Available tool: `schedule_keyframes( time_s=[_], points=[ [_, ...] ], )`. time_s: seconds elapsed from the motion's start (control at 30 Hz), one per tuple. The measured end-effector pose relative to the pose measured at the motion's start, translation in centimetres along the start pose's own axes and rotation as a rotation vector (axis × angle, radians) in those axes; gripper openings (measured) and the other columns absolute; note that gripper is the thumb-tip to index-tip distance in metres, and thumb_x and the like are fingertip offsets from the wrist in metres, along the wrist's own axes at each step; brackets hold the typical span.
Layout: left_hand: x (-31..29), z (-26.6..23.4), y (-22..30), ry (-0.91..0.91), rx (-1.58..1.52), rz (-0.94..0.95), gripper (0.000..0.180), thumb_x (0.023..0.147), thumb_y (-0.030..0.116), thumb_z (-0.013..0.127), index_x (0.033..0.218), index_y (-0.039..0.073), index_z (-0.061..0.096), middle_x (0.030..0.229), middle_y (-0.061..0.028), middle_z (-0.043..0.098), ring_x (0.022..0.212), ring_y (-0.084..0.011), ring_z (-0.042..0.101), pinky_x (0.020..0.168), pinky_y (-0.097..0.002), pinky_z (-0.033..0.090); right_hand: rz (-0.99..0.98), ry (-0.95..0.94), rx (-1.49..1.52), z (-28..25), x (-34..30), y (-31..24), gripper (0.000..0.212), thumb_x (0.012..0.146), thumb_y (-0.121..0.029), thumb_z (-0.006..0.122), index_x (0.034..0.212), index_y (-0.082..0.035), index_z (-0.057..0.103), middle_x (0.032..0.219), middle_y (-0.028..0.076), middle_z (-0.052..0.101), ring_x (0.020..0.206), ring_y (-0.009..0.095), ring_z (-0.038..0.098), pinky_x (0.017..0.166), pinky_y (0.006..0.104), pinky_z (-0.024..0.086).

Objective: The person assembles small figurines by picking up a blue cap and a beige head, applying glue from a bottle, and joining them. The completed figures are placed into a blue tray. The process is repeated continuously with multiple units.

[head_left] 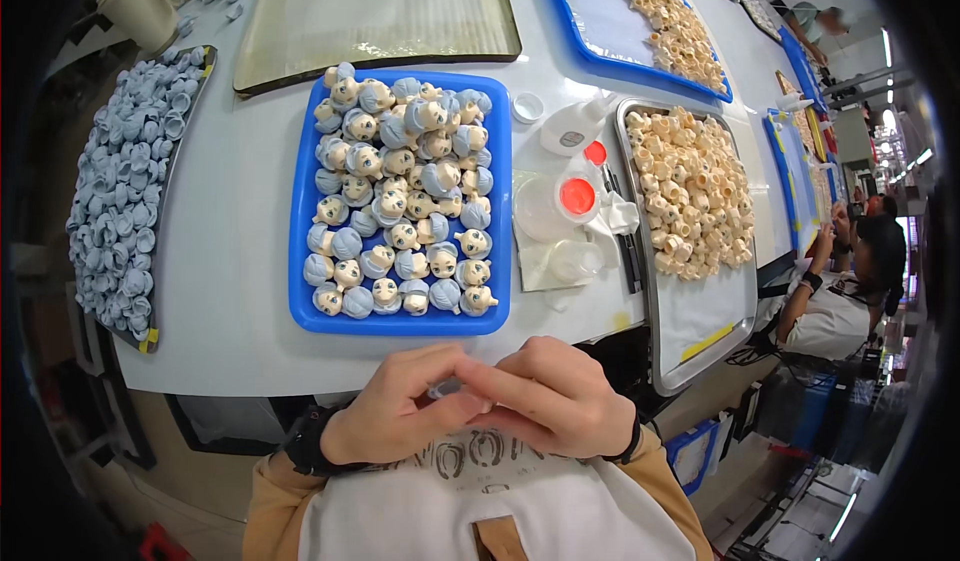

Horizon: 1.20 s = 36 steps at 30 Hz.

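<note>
Just past the table's front edge, my left hand (395, 413) and my right hand (568, 397) meet in front of my apron, fingers closed together. Between them sits a small blue-grey piece (444, 389), mostly covered by the fingers; its full shape is hidden. Straight ahead of them lies a blue tray (301, 261) filled with small doll heads (398, 201), which have pale faces and blue-grey hair.
At left, a tray is heaped with blue-grey hair parts (125, 181). On the right, a metal tray (668, 359) holds cream face parts (692, 191), beside a white bottle (578, 126) and red-topped container (545, 211). Another person (835, 311) sits farther right.
</note>
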<state>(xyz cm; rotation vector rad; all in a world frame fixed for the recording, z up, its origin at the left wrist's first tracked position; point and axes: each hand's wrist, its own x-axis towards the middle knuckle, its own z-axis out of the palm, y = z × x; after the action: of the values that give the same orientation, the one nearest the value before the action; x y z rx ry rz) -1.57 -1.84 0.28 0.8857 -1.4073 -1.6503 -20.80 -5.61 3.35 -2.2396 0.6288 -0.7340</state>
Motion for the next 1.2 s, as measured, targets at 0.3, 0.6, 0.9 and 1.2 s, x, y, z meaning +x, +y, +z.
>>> schedule_keyframes(
  time_s=[0.3, 0.6, 0.9, 1.2],
  points=[
    [-0.4, 0.0, 0.4, 0.064, -0.22, -0.12, 0.032, 0.093, 0.023, 0.041, 0.111, 0.0, 0.054, 0.095, -0.0074, 0.055, 0.081, -0.0097, 0.049, 0.068, -0.0225, 0.04, 0.034, 0.23, -0.041, -1.1, 0.0, 0.1, 0.038, 0.064, 0.002, 0.07, 0.101, 0.0, 0.062, 0.089, 0.011, 0.061, 0.074, 0.023, 0.059, 0.063, 0.031, 0.046],
    [-0.1, 0.5, 1.0, 0.222, -0.488, -0.183, 0.037, 0.089, 0.005, 0.039, 0.125, -0.002, 0.043, 0.112, -0.0149, 0.054, 0.079, -0.0099, 0.053, 0.067, -0.0224, 0.045, 0.507, 0.426, -0.424, -4.0, -0.5, 2.7, 0.028, 0.069, 0.004, 0.069, 0.095, -0.001, 0.062, 0.086, 0.01, 0.059, 0.073, 0.02, 0.056, 0.064, 0.0289, 0.046],
    [-0.3, 0.2, 0.4, 0.233, -0.447, -0.14, 0.041, 0.086, 0.0, 0.052, 0.125, -0.002, 0.039, 0.114, -0.0173, 0.053, 0.083, -0.0123, 0.057, 0.072, -0.024, 0.048, 0.497, 0.409, -0.434, -3.7, -0.4, 3.0, 0.027, 0.069, 0.003, 0.069, 0.095, -0.001, 0.062, 0.085, 0.01, 0.058, 0.073, 0.021, 0.055, 0.064, 0.0302, 0.046],
    [-0.7, 0.2, -0.2, 0.183, -0.623, -0.093, 0.033, 0.086, -0.002, 0.052, 0.119, -0.005, 0.045, 0.112, -0.0156, 0.055, 0.093, -0.0166, 0.059, 0.078, -0.0288, 0.05, 0.499, 0.407, -0.435, -3.9, -0.5, 3.0, 0.026, 0.069, 0.002, 0.07, 0.093, 0.0, 0.062, 0.086, 0.011, 0.059, 0.075, 0.024, 0.057, 0.065, 0.0319, 0.046]
  ],
)
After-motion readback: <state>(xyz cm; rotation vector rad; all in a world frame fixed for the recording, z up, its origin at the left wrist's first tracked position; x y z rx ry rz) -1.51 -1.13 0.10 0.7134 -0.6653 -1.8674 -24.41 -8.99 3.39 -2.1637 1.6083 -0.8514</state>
